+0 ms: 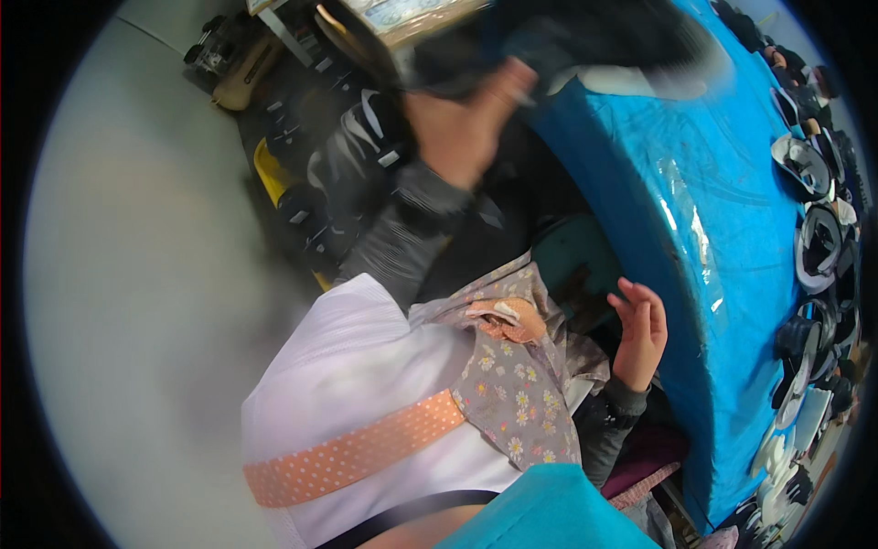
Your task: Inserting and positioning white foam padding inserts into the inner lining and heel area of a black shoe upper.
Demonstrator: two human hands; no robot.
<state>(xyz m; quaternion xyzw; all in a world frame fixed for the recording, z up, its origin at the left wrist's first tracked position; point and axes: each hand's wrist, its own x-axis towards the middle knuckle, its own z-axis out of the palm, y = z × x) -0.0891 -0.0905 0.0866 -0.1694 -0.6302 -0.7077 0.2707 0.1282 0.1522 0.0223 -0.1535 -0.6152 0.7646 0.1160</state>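
Note:
A black shoe point(631, 41) with a white sole is at the top of the view, smeared by motion. My left hand point(462, 128) grips its near end; the thumb shows, while the other fingers are hidden behind dark material. Beside the blue-covered table, my right hand point(640, 334) is held up with nothing in it. Its fingers are apart and slightly bent. The shoe is over the far end of the blue table cover point(722, 183).
Many shoes and shoe parts point(819, 242) line the table's right side. Dark footwear pieces point(352, 137), some with yellow, stand at the far left beside a pale floor point(137, 274). A wrapped package point(412, 18) is at the top. A floral apron point(521, 393) covers my front.

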